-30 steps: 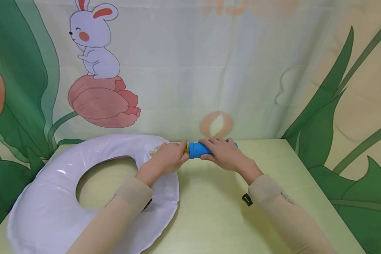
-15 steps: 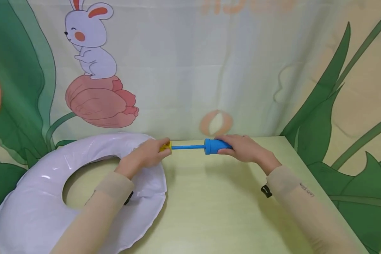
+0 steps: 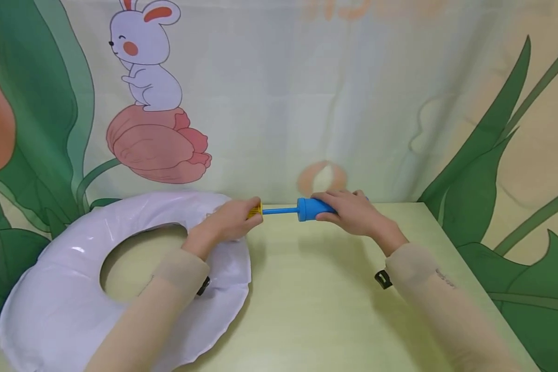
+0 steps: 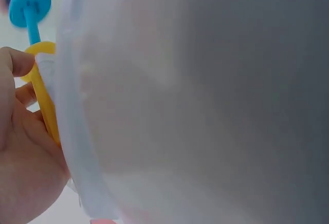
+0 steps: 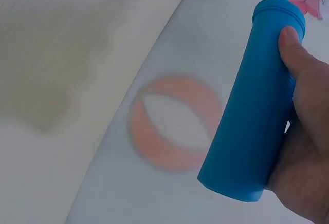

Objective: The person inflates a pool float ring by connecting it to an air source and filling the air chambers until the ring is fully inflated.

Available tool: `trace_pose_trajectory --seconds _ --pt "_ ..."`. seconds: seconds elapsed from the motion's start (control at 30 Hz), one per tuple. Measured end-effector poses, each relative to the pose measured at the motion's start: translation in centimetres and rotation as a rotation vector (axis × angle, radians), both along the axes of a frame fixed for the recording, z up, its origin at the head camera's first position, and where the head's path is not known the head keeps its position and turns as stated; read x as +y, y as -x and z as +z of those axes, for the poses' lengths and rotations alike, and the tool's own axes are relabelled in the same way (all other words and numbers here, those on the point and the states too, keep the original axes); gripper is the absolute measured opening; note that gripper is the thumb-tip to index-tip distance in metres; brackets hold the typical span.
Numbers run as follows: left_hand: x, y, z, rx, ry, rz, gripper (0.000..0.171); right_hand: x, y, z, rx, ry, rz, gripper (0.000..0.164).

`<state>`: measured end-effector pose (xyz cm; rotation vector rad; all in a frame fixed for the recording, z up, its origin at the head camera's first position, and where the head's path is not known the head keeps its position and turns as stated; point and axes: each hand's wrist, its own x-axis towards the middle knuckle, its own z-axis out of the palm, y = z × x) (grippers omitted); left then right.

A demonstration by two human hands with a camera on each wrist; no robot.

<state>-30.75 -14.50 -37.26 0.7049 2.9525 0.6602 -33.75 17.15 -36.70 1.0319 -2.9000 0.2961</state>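
Observation:
A hand pump lies sideways between both hands, with a blue barrel (image 3: 312,209), a thin blue rod (image 3: 280,211) and a yellow end piece (image 3: 256,209). My right hand (image 3: 353,213) grips the barrel, its thumb lying along the side in the right wrist view. Around the yellow end piece curl the fingers of my left hand (image 3: 228,219), right over the edge of a white inflatable swim ring (image 3: 70,274). In the left wrist view the tapered yellow nozzle (image 4: 45,103) runs down against the ring's side, its tip hidden. Part of the rod shows between barrel and yellow end.
The ring covers the left of the pale green table (image 3: 302,310). Behind the table hangs a curtain (image 3: 260,103) printed with a rabbit, tulips and leaves. A black clip-like piece (image 3: 383,279) sits under the right sleeve.
One second ago the barrel sat against the yellow end. It then moved right, baring a long stretch of rod, and now stands somewhat nearer the yellow end again. Both hands keep their grip.

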Motion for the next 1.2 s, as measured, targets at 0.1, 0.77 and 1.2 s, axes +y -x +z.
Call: trace_pose_trajectory --seconds 0.1,0.77,1.2 --pt "1.1 -0.1 0.1 0.042 0.005 -0.003 0.013 -1.8 -0.3 0.0 0.032 -0.007 0.012 0.060" --pt "-0.7 -0.2 0.0 0.006 0.054 -0.019 0.011 2.8 -0.2 -1.3 -0.048 0.031 -0.031 0.062" --pt "0.9 -0.5 -0.9 0.146 0.113 -0.082 0.008 3.7 -0.1 -2.1 0.029 0.031 -0.004 0.062"
